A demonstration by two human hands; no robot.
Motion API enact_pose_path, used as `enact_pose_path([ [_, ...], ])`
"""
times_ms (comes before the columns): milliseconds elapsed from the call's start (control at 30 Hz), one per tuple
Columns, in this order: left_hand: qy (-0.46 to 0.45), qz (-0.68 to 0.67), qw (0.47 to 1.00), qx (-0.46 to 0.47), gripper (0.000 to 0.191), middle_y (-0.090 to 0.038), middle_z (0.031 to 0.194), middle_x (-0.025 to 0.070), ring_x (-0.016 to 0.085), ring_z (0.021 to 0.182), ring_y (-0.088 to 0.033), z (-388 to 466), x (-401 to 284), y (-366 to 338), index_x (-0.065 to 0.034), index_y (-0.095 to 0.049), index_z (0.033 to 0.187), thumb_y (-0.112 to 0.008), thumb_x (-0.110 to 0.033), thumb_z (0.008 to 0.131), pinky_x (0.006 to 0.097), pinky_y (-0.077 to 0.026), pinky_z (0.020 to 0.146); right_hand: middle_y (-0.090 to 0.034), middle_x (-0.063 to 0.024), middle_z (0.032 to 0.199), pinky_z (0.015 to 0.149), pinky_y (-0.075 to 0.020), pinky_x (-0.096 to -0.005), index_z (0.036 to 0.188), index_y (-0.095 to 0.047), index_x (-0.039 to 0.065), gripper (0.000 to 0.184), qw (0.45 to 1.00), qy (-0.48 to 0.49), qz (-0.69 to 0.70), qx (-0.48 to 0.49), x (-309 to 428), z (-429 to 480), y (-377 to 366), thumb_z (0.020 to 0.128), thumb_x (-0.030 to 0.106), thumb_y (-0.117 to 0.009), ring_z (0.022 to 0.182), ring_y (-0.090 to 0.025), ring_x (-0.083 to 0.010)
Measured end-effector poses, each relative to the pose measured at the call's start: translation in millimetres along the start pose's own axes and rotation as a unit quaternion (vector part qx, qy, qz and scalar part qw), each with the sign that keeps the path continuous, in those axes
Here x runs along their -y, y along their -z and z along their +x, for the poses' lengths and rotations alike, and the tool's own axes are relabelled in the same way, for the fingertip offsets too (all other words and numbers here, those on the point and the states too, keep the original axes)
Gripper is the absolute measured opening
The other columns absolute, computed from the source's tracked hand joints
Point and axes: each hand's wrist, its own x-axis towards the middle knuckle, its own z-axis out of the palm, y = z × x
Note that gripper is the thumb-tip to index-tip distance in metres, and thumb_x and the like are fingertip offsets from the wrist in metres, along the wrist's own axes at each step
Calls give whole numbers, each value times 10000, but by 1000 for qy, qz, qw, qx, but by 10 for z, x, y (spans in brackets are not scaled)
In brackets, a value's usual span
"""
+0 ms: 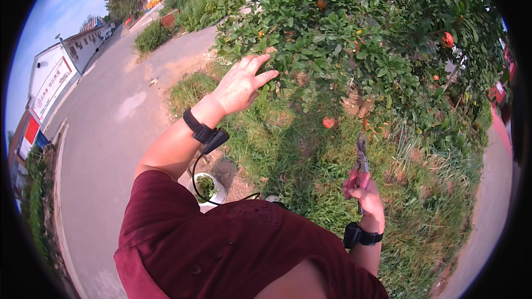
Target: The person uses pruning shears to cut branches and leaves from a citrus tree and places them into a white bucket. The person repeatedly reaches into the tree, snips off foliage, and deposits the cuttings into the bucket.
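Observation:
My left hand (pixel 245 79) reaches up at the left edge of a leafy pomegranate tree (pixel 332 29), fingers apart beside the leaves; no held object shows. Lower right, my right hand (pixel 368 199) is closed around the pink handles of pruning shears (pixel 360 166), whose blades point up toward the low branches. A reddish pomegranate (pixel 328 122) hangs low, left of the blades. Another red pomegranate (pixel 447 40) hangs at the upper right among the leaves. Black straps with small devices sit on both wrists, and a cable runs from the left one.
A white bucket (pixel 224 194) with green leaves in it stands on bare soil below my left forearm. Grass (pixel 299 162) grows under the tree. A paved road (pixel 108 133) runs along the left, with white buildings (pixel 50 74) beyond. Another paved strip (pixel 490 199) curves along the right.

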Motion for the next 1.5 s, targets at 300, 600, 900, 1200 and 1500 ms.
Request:
enact_pose_path([
  [300,109,84,990,-7,278,-579,1056,175,382,985,-549,-333,671,-305,-24,-624,927,-578,56,665,441,-489,812,-612,-109,809,578,-486,-305,1028,-534,-35,367,999,27,-27,-19,-98,-126,113,674,43,-591,683,-595,-191],
  [600,159,77,982,-73,326,-584,866,124,357,842,-590,-518,842,-134,-63,-637,948,-532,94,683,437,-502,694,-594,-47,808,581,-456,-266,1021,-549,7,320,999,27,12,-17,-161,-139,176,716,-18,-643,687,-563,-135],
  [900,101,-11,985,-139,158,-593,867,116,340,794,-602,-203,333,13,-55,-626,925,-607,29,791,387,-499,668,-575,-37,849,616,-445,-262,1060,-531,2,350,999,28,19,-33,-210,-265,195,718,-22,-596,731,-551,-130],
  [1200,155,-1,962,-226,157,-535,722,123,326,623,-555,-309,325,131,-36,-528,755,-651,-62,849,376,-458,565,-586,-58,868,613,-468,-281,1132,-529,-16,424,996,31,0,-83,-107,-555,299,709,-8,-558,741,-570,-156],
  [1500,291,-41,938,-182,98,-643,783,194,376,746,-646,-755,175,-18,-66,-600,945,-537,-24,884,399,-508,634,-614,-92,890,642,-476,-306,1187,-508,-56,517,992,34,-38,-116,-57,-807,407,680,36,-551,756,-589,-184],
])
